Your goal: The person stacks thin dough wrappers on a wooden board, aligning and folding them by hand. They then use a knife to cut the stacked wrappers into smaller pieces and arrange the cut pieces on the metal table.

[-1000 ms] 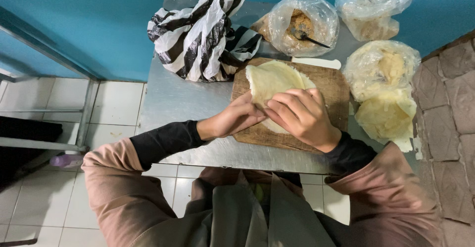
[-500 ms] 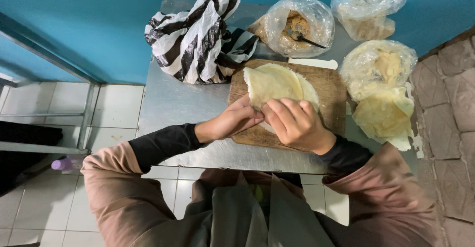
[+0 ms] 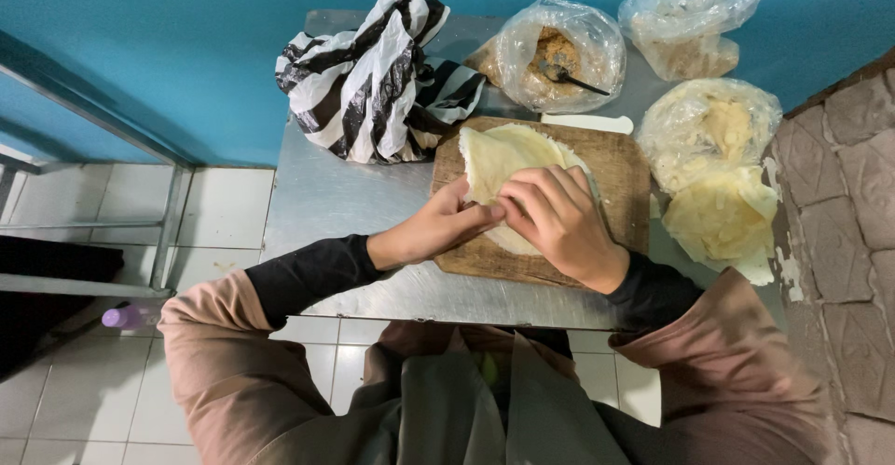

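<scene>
Pale round dough sheet [image 3: 508, 162]: flat on wooden board [image 3: 620, 176], near edge folded under both hands.
Left hand [image 3: 433, 232]: fingers curled, pinching sheet's near edge.
Right hand [image 3: 559, 223]: fingers bent, pressing down on fold.
Striped bag [image 3: 373, 78], clear filling bag [image 3: 559, 50] with spoon [image 3: 569, 75]: behind board on steel table [image 3: 326, 204].

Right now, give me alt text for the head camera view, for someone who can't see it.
Seen from above, a person's left hand and right hand press on a pale round wrapper lying on a wooden board on a metal table. A black-and-white striped bag lies to the left, clear bags of filling and a stack of wrappers to the right.
</scene>
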Tool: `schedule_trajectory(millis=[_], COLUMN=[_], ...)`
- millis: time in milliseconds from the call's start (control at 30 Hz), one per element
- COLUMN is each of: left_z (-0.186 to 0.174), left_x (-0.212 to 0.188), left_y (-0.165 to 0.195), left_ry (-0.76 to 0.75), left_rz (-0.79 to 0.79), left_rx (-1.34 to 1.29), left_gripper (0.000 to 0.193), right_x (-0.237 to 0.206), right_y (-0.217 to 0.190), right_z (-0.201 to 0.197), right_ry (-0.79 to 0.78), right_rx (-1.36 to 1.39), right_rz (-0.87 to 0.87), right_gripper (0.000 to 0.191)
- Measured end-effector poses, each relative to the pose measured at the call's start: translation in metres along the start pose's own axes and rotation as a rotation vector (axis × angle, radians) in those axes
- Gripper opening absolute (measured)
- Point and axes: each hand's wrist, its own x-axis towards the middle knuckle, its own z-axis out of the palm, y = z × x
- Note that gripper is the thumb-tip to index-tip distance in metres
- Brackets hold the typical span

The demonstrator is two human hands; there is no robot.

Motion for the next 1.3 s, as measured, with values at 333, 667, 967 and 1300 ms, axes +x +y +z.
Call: schedule_trajectory(millis=[333, 667, 967, 1300], left_z=[-0.003, 0.012, 0.019, 0.019], left_x=[0.006, 0.008, 0.003, 0.001], left_y=[-0.009, 0.008, 0.018, 0.022], left_ry=[0.052, -0.001, 0.058, 0.059], left_rz=[-0.091, 0.058, 0.031, -0.015], left_rx=[-0.308, 0.098, 0.057, 0.011], left_gripper=[0.022, 0.030, 0.031, 0.029], right_x=[0.003, 0.000, -0.007, 0.016], right_y=[0.001, 0.010, 0.023, 0.022], right_z=[-0.003, 0.003, 0.001, -0.010], right_ry=[0.019, -0.014, 0.055, 0.062], right_rx=[0.116, 0.150, 0.573, 0.409], right_rz=[0.134, 0.151, 0.488, 0.290], right_gripper=[0.025, 0.021, 0.015, 0.012])
